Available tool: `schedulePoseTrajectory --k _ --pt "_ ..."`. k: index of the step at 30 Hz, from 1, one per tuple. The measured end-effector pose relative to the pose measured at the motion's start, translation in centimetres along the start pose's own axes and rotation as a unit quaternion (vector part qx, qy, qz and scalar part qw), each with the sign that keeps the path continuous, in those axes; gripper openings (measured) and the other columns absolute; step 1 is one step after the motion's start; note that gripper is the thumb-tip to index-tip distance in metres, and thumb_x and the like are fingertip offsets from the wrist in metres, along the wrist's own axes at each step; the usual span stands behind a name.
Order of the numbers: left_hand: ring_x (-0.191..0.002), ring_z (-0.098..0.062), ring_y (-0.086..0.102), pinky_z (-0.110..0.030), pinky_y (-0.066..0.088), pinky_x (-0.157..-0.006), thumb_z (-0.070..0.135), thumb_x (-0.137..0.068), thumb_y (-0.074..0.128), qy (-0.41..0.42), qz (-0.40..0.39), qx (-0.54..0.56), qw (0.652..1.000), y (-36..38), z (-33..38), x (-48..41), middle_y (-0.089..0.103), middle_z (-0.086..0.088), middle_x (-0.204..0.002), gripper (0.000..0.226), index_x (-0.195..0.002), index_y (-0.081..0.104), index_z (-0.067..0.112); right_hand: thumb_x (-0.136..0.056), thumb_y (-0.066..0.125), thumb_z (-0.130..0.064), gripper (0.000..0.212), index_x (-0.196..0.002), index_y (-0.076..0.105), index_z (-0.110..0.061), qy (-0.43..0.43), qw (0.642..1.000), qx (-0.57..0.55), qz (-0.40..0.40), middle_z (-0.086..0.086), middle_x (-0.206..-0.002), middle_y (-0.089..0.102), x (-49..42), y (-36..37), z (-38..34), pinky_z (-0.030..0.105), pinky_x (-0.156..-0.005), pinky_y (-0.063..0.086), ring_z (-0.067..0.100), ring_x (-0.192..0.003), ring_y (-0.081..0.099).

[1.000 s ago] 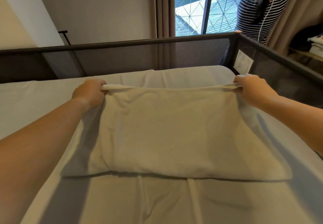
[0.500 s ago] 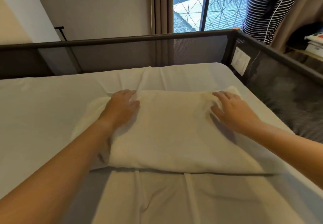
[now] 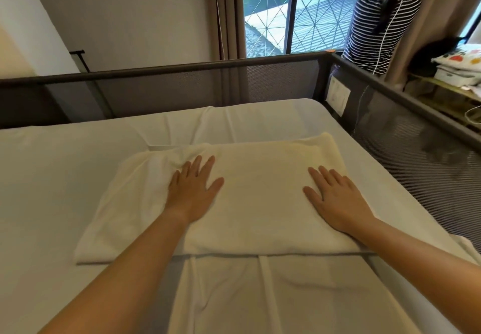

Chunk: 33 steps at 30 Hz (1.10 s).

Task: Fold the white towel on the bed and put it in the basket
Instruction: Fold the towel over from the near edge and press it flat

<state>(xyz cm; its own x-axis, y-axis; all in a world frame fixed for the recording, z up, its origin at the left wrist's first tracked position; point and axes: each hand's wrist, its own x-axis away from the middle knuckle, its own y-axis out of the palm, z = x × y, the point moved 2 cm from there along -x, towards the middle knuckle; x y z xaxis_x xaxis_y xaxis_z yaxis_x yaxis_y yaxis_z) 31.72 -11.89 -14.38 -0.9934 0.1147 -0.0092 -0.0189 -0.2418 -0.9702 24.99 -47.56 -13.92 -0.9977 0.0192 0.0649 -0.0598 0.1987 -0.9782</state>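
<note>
The white towel (image 3: 260, 198) lies folded over on the bed (image 3: 52, 177), a wide rectangle with its fold edge nearest me. My left hand (image 3: 194, 193) rests flat on its left half, fingers spread. On the right half, my right hand (image 3: 335, 198) also presses flat with fingers apart. Neither hand grips the cloth. The towel's left end is a little rumpled. No basket is in view.
A dark mesh rail (image 3: 182, 83) runs along the far and right sides of the bed. Behind it are a window with curtains and a person in a striped top (image 3: 377, 26). A shelf with stacked items (image 3: 458, 68) stands at the right.
Both hands let go of the towel's far edge after laying it down, then slid inward and toward me, flat on top. The towel now lies flatter.
</note>
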Motion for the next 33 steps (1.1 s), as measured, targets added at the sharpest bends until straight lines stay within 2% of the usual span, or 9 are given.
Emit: schedulePoseTrajectory --k 11,16,19,23,26,30,33 --pt "-0.162 -0.02 -0.001 -0.048 0.004 -0.129 0.074 -0.1 0.02 -0.003 -0.005 0.0 1.0 0.3 -0.2 -0.6 -0.002 0.01 -0.176 0.071 -0.163 -0.002 0.05 -0.106 0.011 -0.066 0.07 -0.168 -0.002 -0.036 -0.003 1.0 0.004 -0.003 -0.004 -0.177 0.002 -0.1 0.0 0.0 0.041 -0.131 0.003 0.02 -0.163 0.003" --pt "-0.162 -0.022 0.006 -0.048 0.008 -0.129 0.072 -0.101 0.025 -0.007 -0.011 -0.001 1.0 -0.2 0.1 -0.5 0.005 0.007 -0.176 0.071 -0.165 0.006 0.047 -0.109 0.026 -0.059 0.068 -0.169 0.011 -0.031 -0.019 0.999 -0.026 -0.044 0.002 -0.176 0.012 0.0 -2.1 0.2 0.041 -0.129 0.011 0.025 -0.161 0.013" --pt "-0.161 -0.028 0.01 -0.05 0.009 -0.129 0.07 -0.102 0.029 -0.022 -0.009 0.004 1.0 -1.3 1.5 -0.9 0.01 0.002 -0.176 0.072 -0.166 0.015 0.04 -0.11 0.037 -0.05 0.064 -0.167 0.023 -0.023 -0.019 0.999 -0.032 -0.033 0.007 -0.173 0.023 0.9 -4.5 0.9 0.04 -0.126 0.02 0.028 -0.157 0.025" --pt "-0.16 -0.03 0.016 -0.048 0.013 -0.129 0.064 -0.103 0.037 0.003 0.02 0.018 1.0 -2.2 6.5 -2.1 0.017 -0.001 -0.175 0.07 -0.165 0.026 0.033 -0.108 0.046 -0.045 0.061 -0.163 0.034 -0.022 0.02 0.997 -0.065 -0.03 0.009 -0.17 0.031 2.3 -6.2 2.9 0.043 -0.125 0.029 0.031 -0.153 0.033" --pt "-0.157 -0.028 0.026 -0.045 0.022 -0.127 0.06 -0.103 0.042 0.056 0.009 0.039 0.998 -2.4 11.6 -3.5 0.029 -0.002 -0.172 0.067 -0.162 0.035 0.03 -0.104 0.058 -0.039 0.061 -0.159 0.042 -0.018 0.063 0.993 -0.092 -0.035 0.01 -0.161 0.042 3.3 -6.8 4.2 0.039 -0.118 0.036 0.031 -0.144 0.044" --pt "-0.147 -0.028 0.043 -0.041 0.034 -0.119 0.055 -0.104 0.047 0.111 0.009 0.064 0.992 -2.1 19.0 -5.3 0.048 -0.003 -0.161 0.058 -0.154 0.051 0.025 -0.099 0.068 -0.037 0.067 -0.157 0.04 -0.017 0.131 0.976 -0.168 -0.048 0.009 -0.153 0.05 4.6 -7.5 5.4 0.039 -0.108 0.05 0.027 -0.133 0.056" --pt "-0.138 -0.029 0.052 -0.043 0.04 -0.113 0.058 -0.103 0.049 0.122 -0.013 0.101 0.987 -1.2 23.9 -6.2 0.054 -0.003 -0.155 0.057 -0.15 0.056 0.026 -0.094 0.073 -0.041 0.071 -0.154 0.043 -0.017 0.152 0.966 -0.197 -0.069 0.005 -0.145 0.058 5.4 -7.6 6.4 0.033 -0.098 0.052 0.02 -0.118 0.061"
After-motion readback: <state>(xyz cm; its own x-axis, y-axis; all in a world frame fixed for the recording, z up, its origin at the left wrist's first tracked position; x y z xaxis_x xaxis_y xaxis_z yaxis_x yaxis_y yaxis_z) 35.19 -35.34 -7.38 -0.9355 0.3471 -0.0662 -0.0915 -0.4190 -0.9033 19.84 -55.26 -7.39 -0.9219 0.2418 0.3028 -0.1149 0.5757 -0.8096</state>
